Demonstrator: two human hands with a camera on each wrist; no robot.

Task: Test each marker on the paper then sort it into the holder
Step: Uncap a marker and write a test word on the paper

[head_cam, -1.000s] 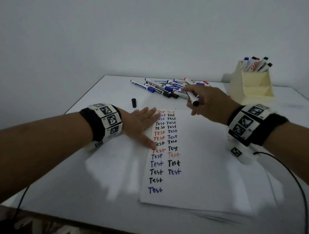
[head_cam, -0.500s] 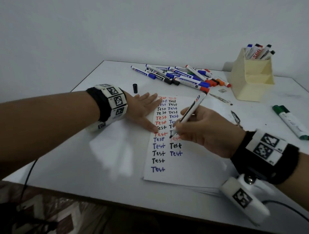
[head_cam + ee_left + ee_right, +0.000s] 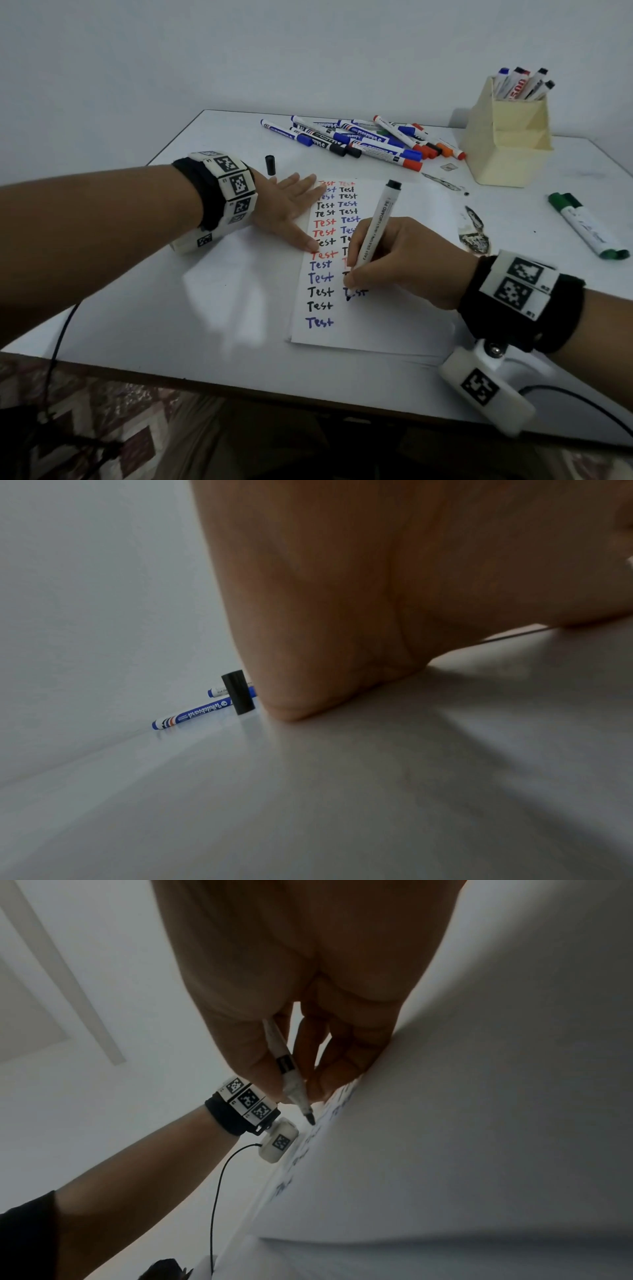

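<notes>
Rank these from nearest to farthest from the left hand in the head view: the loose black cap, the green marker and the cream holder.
1. Loose black cap, on the table just beyond the left hand.
2. Cream holder, at the far right of the table.
3. Green marker, lying at the right edge, arguably a close call with the holder.

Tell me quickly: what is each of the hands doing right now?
Left hand: open, flat on the paper.
Right hand: holding the black marker, tip on the paper.

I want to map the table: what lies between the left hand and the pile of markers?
In the head view, only a loose black cap stands on the bare table between the left hand and the pile of markers.
</notes>
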